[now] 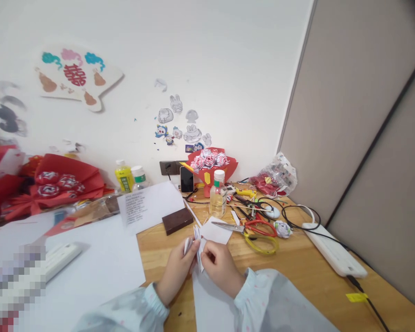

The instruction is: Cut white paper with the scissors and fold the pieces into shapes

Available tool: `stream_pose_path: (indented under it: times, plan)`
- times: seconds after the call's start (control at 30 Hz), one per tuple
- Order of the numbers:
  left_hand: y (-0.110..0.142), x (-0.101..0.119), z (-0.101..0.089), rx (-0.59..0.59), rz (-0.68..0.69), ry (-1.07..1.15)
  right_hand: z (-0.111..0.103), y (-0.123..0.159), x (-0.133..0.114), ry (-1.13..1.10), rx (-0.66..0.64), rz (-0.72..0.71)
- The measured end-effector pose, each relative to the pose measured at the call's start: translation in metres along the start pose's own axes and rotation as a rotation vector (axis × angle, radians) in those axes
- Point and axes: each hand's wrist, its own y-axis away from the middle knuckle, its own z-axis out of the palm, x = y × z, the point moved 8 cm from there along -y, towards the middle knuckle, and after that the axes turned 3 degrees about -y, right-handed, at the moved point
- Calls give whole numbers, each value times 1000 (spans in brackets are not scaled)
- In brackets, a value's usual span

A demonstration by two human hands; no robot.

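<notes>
Pale blue sleeves [259,295] reach in over the near side of the table [297,286], with a long white sheet [212,297] running up between them. Above that sheet, the folded white paper [197,242] stands roughly upright between the two hands. The left hand [176,267] pinches it between thumb and fingers; the right hand [221,267] has its fingers curled together at the paper's right side, though whether they grip it cannot be told.

The thin layers fan apart at the top, so uneven pressure from the thumb could crease them askew, and a sharp tug from the right could tear one or pull it from the pinch. The scissors [233,227] lie just beyond the right hand, blades towards the table's middle and over a small white sheet [217,233]; a careless reach could meet their tips. A sleeve sweeping towards the far edge might topple the bottle [217,200], wetting the paper if its cap is loose.
</notes>
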Motion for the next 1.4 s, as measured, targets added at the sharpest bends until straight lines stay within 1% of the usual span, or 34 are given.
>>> stream_pose_path:
  times: [0.07,0.17,0.3,0.37,0.5,0.67,0.77,0.87,0.97,1.07,1.2,1.3,1.4]
  plan:
    - [0,3,-3,24,1,-5,0,0,-1,-10,-9,3]
    - [-2,5,-5,27,16,-26,-2,1,-3,-34,8,11]
    - [-2,5,-3,7,67,-34,0,2,1,-70,0,39]
    - [-2,4,-2,-15,73,-35,3,1,4,-74,-14,43]
    - [0,6,2,-38,70,-5,2,1,8,-38,4,52]
    - [2,9,-1,12,44,69,4,3,8,-27,-6,47]
    - [3,10,0,3,55,84,7,4,1,55,-36,-16]
    - [4,7,6,-52,51,70,5,4,-7,199,-45,-90]
    - [3,3,11,-80,47,49,8,4,-15,348,-117,-155]
    - [2,1,8,-44,54,43,11,4,-18,489,-180,-194]
    - [0,1,3,11,8,58,12,5,-18,642,-204,-219]
    - [0,-1,0,48,-46,121,10,5,-19,669,-210,-224]
    - [1,-8,1,68,-118,247,7,4,-19,636,-212,-199]
